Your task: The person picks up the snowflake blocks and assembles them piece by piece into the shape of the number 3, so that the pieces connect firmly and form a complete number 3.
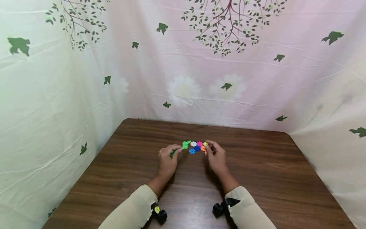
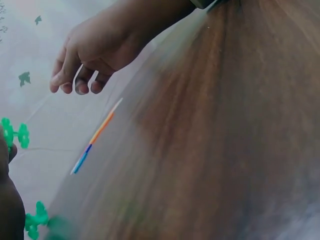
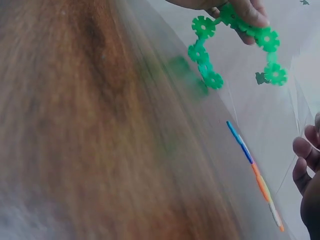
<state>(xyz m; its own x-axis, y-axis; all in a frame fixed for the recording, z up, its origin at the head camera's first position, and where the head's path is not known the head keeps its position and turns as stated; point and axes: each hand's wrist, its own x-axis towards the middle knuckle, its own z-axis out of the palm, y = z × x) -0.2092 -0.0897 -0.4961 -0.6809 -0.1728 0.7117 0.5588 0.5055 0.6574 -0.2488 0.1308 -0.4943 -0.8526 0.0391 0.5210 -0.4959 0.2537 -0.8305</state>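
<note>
My left hand [image 1: 168,159] grips a curved chain of green interlocking flower discs [image 3: 267,39] between thumb and fingers. The chain hangs above the table, with both ends free in the right wrist view. Beside it, a joined group of flat flower discs [image 1: 192,151] in blue, white, pink, yellow and orange lies on the table; the wrist views show it edge-on as a thin coloured line. My right hand [image 1: 218,159] is over the group's right end, near the yellow disc [image 1: 205,144]. Its fingers are bent, thumb near index; whether they pinch a disc cannot be made out.
The brown wooden table [image 1: 257,171] reaches to a printed cloth [image 1: 200,63] hung at the back and both sides. Each sleeve bears a black wrist camera, one at the left wrist [image 1: 161,217] and one at the right [image 1: 218,210].
</note>
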